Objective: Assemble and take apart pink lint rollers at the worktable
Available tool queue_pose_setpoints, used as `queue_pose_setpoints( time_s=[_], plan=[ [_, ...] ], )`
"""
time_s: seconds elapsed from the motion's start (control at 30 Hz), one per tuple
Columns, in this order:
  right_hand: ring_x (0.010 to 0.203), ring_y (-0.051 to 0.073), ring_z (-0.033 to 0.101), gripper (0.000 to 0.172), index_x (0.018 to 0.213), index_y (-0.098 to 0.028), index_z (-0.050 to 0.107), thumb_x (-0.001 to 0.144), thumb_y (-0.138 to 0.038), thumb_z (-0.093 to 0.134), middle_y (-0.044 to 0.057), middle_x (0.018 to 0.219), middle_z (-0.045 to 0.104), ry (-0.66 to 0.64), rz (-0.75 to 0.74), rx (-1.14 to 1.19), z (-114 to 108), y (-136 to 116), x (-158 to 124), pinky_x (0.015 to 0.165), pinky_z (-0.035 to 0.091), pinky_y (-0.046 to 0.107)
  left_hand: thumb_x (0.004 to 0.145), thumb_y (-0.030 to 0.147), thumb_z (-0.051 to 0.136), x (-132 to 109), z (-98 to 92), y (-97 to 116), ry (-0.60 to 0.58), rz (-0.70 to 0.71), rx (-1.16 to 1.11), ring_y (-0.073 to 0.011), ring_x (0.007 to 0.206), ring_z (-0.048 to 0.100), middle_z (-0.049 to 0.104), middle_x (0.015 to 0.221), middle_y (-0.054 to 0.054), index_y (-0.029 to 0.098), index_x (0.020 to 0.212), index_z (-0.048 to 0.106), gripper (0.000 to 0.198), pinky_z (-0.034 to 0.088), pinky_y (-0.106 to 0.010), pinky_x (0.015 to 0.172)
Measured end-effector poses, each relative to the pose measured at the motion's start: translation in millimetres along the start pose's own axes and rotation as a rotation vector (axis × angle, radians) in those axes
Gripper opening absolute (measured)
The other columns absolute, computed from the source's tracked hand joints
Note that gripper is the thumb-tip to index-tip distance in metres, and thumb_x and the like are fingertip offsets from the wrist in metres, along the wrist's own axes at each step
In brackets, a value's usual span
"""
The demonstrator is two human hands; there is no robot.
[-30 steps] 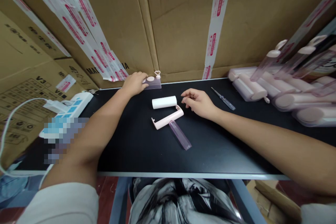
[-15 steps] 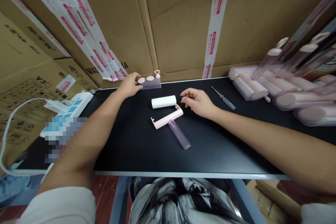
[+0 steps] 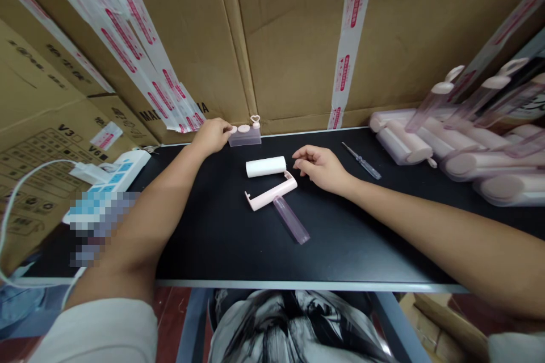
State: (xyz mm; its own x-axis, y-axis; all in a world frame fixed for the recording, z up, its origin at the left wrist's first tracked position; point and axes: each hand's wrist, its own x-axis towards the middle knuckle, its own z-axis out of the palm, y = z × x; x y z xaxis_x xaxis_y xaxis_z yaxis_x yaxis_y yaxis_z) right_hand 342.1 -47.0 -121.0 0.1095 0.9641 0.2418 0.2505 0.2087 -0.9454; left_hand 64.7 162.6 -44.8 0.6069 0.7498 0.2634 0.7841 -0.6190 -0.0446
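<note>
My left hand (image 3: 213,137) is closed at the back of the table, its fingertips pinching a small pink round cap (image 3: 232,130). Beside it lies a clear purplish cover (image 3: 247,139), with another round cap (image 3: 243,129) and a heart-loop end cap (image 3: 256,121) on top. My right hand (image 3: 322,168) rests on the table with fingers loosely curled and apart, holding nothing. Just left of it are a white roll (image 3: 266,167) and, below that, a pink lint roller frame (image 3: 272,194) with a clear purple handle (image 3: 292,221).
A screwdriver with a clear handle (image 3: 366,164) lies right of my right hand. Several covered pink lint rollers (image 3: 406,144) are piled at the right. A white power strip (image 3: 125,173) sits at the left. A large cardboard box (image 3: 293,39) stands behind the table.
The fingers of my left hand have closed on the left round cap, which now sits at the fingertips. My right hand and the roller parts have stayed put.
</note>
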Motion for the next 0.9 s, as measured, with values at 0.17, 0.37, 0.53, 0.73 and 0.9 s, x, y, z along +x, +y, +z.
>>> queue_pose_setpoints(
  time_s=[0.17,0.37,0.53,0.73,0.9],
  plan=[
    [0.061,0.014,0.064,0.017,0.092,-0.02,0.069,0.079,-0.03,0.066,0.001,0.078,0.071,-0.013,-0.02,-0.012,0.0,1.1,-0.1,0.061,0.052,0.028,0.09,0.03,0.057,2.3,0.4,0.9,-0.006,0.009,0.012,-0.0279,0.11,0.071,0.077,0.122,-0.012,0.019,0.121,0.077,0.038,0.053,-0.038,0.098],
    [0.061,0.014,0.065,0.016,0.092,-0.02,0.069,0.08,-0.03,0.067,0.0,0.077,0.07,-0.018,-0.038,-0.023,-0.3,3.1,0.8,0.061,0.052,0.028,0.097,0.043,0.052,8.6,-3.0,13.4,0.047,0.064,-0.009,-0.0281,0.109,0.068,0.075,0.12,-0.013,0.018,0.122,0.076,0.043,0.052,-0.039,0.097],
    [0.06,0.014,0.065,0.015,0.091,-0.02,0.069,0.08,-0.03,0.067,-0.001,0.074,0.068,-0.015,-0.04,-0.027,-0.5,3.6,1.3,0.061,0.052,0.028,0.1,0.042,0.049,26.2,-6.0,36.8,0.044,0.116,-0.019,-0.0273,0.114,0.066,0.075,0.121,-0.01,0.025,0.124,0.076,0.04,0.049,-0.04,0.101],
    [0.061,0.014,0.064,0.016,0.091,-0.02,0.069,0.08,-0.032,0.067,0.0,0.076,0.069,-0.01,-0.03,-0.018,-0.3,1.9,0.1,0.06,0.053,0.028,0.097,0.049,0.056,45.6,-12.0,63.0,0.07,-0.01,-0.033,-0.0284,0.103,0.068,0.078,0.112,-0.009,0.025,0.113,0.08,0.037,0.05,-0.04,0.09],
    [0.06,0.014,0.063,0.017,0.09,-0.02,0.069,0.079,-0.032,0.067,0.0,0.075,0.069,-0.015,-0.024,-0.013,-0.6,1.2,-0.2,0.06,0.054,0.028,0.091,0.053,0.066,55.3,-11.2,73.4,0.054,-0.088,-0.027,-0.0319,0.106,0.067,0.076,0.109,-0.01,0.024,0.105,0.079,0.035,0.051,-0.045,0.091]
  ],
)
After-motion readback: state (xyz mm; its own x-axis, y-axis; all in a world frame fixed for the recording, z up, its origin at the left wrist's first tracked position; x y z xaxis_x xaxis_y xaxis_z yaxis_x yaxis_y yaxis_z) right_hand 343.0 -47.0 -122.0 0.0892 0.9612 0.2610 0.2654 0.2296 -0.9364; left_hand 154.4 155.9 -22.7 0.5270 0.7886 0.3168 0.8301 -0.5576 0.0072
